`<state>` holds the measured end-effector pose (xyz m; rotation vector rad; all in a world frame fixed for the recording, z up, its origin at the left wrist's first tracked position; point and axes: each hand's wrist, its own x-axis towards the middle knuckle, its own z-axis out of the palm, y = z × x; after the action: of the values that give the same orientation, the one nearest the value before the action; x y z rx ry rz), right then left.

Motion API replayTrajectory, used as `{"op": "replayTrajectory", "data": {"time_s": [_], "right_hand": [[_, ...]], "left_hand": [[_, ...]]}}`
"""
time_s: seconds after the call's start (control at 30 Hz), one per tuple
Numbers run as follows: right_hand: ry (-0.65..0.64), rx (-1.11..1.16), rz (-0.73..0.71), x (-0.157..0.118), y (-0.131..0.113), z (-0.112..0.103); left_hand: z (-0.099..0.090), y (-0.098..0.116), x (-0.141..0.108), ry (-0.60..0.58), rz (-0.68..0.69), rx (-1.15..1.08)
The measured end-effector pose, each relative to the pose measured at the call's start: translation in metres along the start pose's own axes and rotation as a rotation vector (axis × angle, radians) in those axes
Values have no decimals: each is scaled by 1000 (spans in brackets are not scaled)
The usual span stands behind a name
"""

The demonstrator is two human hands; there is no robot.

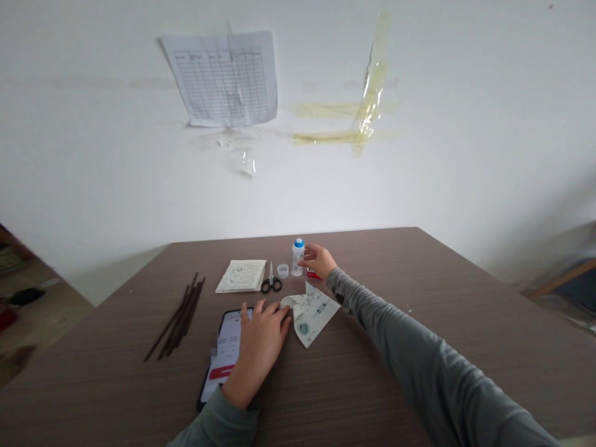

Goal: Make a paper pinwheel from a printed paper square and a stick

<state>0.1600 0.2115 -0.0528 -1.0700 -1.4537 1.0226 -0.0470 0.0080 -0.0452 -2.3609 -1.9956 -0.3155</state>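
Observation:
My left hand (263,338) lies palm down with its fingers apart, over the right edge of a phone (228,347) and beside a creased paper packet (313,313). Farther back, my right hand (319,261) is at the right side of a small clear bottle (298,259) with a blue top, its fingers apart. Whether the fingertips touch the bottle is hard to tell. Under that hand a small red item (313,273) shows in part. Left of the bottle are a small translucent cap (283,270) and black-handled scissors (271,284).
A flat white packet (242,276) rests left of the scissors. Several thin dark sticks (181,316) lie at the left of the brown table (419,279). Behind it rises a white wall with a taped paper sheet (226,81). A blue-and-wood object stands at the far right.

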Motion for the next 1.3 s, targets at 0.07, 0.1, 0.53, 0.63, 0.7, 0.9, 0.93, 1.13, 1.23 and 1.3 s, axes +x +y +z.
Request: {"op": "replayTrajectory", "data": {"time_s": [0.07,0.1,0.53,0.63,0.7,0.9,0.93,1.13,1.23,1.3], "right_hand": [[-3,-39,7,0,2,2],[-4,-59,9,1,4,3],[-20,-344,-33,-2,3,-2],[-12,-391,-88,-11,0,-8],[5,-425,-134,-22,-1,-15],[-61,-501,-247,-72,5,-48],[-133,-559,-300,-82,6,-55],[-396,-752,-429,-135,14,-81],[-459,-816,-418,-151,12,-79],[-467,-855,-387,-158,8,-75]], "left_hand": [[0,0,0,0,5,9],[0,-1,-1,3,8,14],[-8,1,4,-85,-16,19],[-10,3,3,-68,-34,32],[-9,5,3,-59,-31,39],[-4,11,1,-51,0,18],[-2,12,1,-48,6,10],[13,17,-1,12,42,-26],[17,17,0,-1,53,-51],[18,17,1,-6,60,-64]]}}
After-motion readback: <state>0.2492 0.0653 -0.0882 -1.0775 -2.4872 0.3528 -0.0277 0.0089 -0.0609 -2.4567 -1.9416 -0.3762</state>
